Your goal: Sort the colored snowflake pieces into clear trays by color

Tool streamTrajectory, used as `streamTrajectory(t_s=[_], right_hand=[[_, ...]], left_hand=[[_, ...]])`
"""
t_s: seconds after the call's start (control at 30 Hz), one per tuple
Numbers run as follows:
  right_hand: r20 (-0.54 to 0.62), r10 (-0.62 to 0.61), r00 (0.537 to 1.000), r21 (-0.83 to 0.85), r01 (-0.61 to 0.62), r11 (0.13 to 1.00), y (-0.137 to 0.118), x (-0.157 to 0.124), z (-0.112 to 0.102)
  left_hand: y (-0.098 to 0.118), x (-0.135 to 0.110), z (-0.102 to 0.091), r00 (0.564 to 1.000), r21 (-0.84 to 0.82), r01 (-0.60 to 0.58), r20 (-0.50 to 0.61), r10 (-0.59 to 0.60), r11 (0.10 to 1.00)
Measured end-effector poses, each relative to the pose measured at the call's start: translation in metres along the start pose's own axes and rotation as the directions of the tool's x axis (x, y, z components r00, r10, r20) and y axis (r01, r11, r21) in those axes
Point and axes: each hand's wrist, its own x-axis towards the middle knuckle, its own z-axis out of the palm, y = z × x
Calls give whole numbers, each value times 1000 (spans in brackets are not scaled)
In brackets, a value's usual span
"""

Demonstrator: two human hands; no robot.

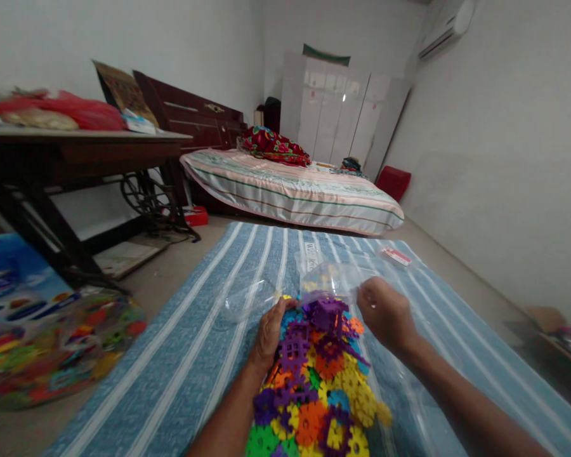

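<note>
A heap of colourful interlocking plastic pieces [311,428], mostly purple, yellow, orange and green, lies on the blue striped cloth in front of me. My left hand [269,333] rests along the heap's upper left side, fingers stretched towards it and touching the pieces. At the heap's far end a clear plastic container [332,278] lies tipped over, with some yellow pieces showing through it. My right hand [387,311] is closed in a fist at the container's right edge, gripping it. Left of the container is another clear, rounded plastic piece [247,298].
A red and white card [396,256] lies on the striped cloth [185,330]. To the left on the floor sits a clear bag of colourful pieces [71,352], near a table with an iron stand [147,197]. Beyond is a bed [290,190].
</note>
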Motion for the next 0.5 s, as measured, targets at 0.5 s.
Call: streamTrajectory(t_s=[0.5], right_hand=[[-27, 488, 872, 244, -468, 849, 43, 33, 0]], left_hand=[[8, 2, -2, 1000, 43, 8, 9, -8, 999]])
